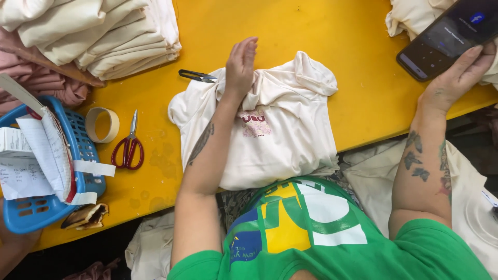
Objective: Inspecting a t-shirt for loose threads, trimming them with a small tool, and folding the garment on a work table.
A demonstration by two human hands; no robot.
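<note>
Head view: left hand (240, 65) open, flat-edged on cream shirt (270, 129); right hand (459, 72) grips phone (448, 33). Press evenly, probably smoothing the collar.

One head-worn camera looks steeply down, close over the yellow table (337, 31), the wearer's chest at bottom.

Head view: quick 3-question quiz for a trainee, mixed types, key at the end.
1. True or false: the right hand holds a phone.
2. What does the left hand rest on? A) scissors B) shirt C) tape roll
3. What colour is the basket at the table edge?
Key: 1 true; 2 B; 3 blue.
</note>
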